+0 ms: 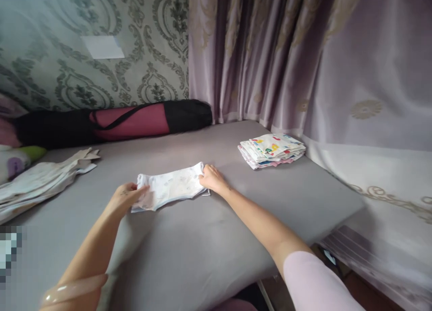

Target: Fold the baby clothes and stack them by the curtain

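Note:
A small white garment (170, 187), folded into a long strip, lies on the grey mattress (189, 252) in front of me. My left hand (127, 196) grips its left end with fingers curled over the cloth. At the right end, my right hand (211, 178) pinches the fabric edge. Both forearms reach in from the bottom of the view; the left wrist wears a pale bangle (72, 290).
A stack of folded patterned clothes (272, 150) sits at the right near the curtain (303, 59). Pale unfolded cloth (43, 178) lies at the left. A black and maroon rolled bag (114, 122) rests along the wallpapered wall. The mattress edge drops off at the right.

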A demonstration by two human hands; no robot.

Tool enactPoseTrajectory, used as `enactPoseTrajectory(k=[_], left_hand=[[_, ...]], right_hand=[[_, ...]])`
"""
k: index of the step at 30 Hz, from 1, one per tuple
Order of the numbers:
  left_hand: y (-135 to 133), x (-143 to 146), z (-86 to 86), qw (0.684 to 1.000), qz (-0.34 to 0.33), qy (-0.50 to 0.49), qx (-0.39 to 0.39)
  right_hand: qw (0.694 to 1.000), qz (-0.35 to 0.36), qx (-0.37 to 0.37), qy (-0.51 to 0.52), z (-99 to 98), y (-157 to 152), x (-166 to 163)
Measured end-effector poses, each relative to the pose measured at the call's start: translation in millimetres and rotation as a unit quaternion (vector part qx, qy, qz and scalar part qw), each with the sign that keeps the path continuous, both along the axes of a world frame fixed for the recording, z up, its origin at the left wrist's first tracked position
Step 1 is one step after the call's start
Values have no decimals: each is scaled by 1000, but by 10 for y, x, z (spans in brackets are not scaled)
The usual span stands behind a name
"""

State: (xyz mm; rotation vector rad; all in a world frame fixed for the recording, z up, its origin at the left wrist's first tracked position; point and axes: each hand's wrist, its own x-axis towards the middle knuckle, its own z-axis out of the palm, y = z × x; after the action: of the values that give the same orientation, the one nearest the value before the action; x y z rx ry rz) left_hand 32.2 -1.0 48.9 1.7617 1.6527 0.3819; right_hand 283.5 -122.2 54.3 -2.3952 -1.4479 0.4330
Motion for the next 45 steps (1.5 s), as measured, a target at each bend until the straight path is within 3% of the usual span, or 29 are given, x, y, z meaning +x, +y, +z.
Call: enactPoseTrajectory(k=[6, 12, 16, 20, 26, 30, 33, 37, 45], left_hand=[[-8, 121, 230, 997, 17, -75, -15], [-41, 359, 671, 991, 3, -130, -20], [-119, 771, 940, 985, -12, -174, 5], [-314, 1432, 1061, 960, -100, -261, 17], [-575, 2598, 972, 920, -193, -339, -33], [-791, 3269, 872, 882, -230, -403, -80], [-968, 3635, 786, 851, -253, -440, -134], [-1136, 3955, 608, 825, -260, -467, -183], [-1211, 4234, 208, 813, -268, -479, -195]], right_hand=[[996, -1, 39, 77, 34, -30, -15], [963, -59, 112, 240, -75, -30, 225], [916, -85, 197, 339, 27, -224, 669], [890, -92, 248, 370, 385, -686, 1280], [903, -174, 255, 298, 1012, -1331, 2190], [927, -255, 230, 154, 1226, -1484, 2771], [942, -289, 170, 12, 1246, -1471, 3162], [946, -294, 122, -56, 1181, -1401, 3504], [947, -269, 80, -159, 1024, -1265, 3723]])
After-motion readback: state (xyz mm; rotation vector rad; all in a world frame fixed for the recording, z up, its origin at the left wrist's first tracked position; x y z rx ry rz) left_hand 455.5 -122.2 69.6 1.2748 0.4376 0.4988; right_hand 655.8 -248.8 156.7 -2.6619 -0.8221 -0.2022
